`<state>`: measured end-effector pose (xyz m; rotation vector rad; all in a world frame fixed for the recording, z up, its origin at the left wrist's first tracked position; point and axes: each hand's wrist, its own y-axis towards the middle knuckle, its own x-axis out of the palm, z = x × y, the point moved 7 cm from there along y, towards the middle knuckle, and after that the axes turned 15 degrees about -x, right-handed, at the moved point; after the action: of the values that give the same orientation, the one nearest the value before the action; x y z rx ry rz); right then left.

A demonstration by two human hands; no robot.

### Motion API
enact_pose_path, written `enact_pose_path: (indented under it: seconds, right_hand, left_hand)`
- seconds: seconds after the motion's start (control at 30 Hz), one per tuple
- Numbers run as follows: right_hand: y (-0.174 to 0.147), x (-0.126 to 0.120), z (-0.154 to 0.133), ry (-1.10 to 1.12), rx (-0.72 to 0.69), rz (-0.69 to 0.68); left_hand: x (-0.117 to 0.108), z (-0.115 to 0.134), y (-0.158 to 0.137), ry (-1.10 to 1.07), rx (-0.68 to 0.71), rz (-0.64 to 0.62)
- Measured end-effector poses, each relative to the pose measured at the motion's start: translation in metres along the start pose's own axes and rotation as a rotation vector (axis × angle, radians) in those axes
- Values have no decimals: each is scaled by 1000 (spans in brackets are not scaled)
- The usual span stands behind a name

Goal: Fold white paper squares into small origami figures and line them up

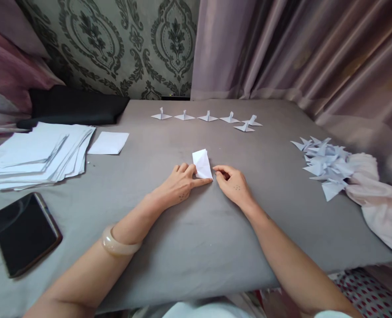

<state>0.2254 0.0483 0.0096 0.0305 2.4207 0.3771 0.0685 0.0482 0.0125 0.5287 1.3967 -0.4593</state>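
While the folded white paper [201,162] lies on smooth grey cloth [189,247] between and slightly ahead of both hands, long axis pointing away, we mark the left hand [177,183] nearer, touching it, thumb spread; right hand [234,185] curled just beside, pinch unclear. Beyond, we log crisp, sharp-winged paper birds [208,117].

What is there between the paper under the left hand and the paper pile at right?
The head view shows the right hand, then bare grey cloth.
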Motion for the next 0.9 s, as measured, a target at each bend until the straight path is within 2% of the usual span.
enact_pose_path:
  seconds: [0.1,0.23,0.3,0.4,0.47,0.53,0.63,0.73,0.9]
  right_hand:
    - [2,5,-4,-37,-24,8]
    - [1,7,-14,-55,-121,28]
    - [1,8,-24,-101,-202,-2]
    - [2,2,-47,-317,-395,-8]
    - [2,0,-63,-504,-560,-23]
    - [-1,5,-71,-637,-679,-92]
    - [-6,12,-64,-686,-715,-183]
    - [-10,12,-50,-590,-620,-193]
    - [-11,8,-30,-383,-416,-197]
  left_hand:
    - [-3,2,-1,7,12,38]
    - [-14,2,-4,-85,37,160]
    - [-24,-1,-7,-142,6,283]
    - [-46,-15,-16,-197,-198,574]
    - [-56,-19,-24,-185,-279,691]
    - [-56,-13,-24,-141,-217,652]
    - [-42,1,-17,-81,-47,443]
    - [-29,7,-12,-64,3,302]
    - [-23,3,-9,-145,-85,262]
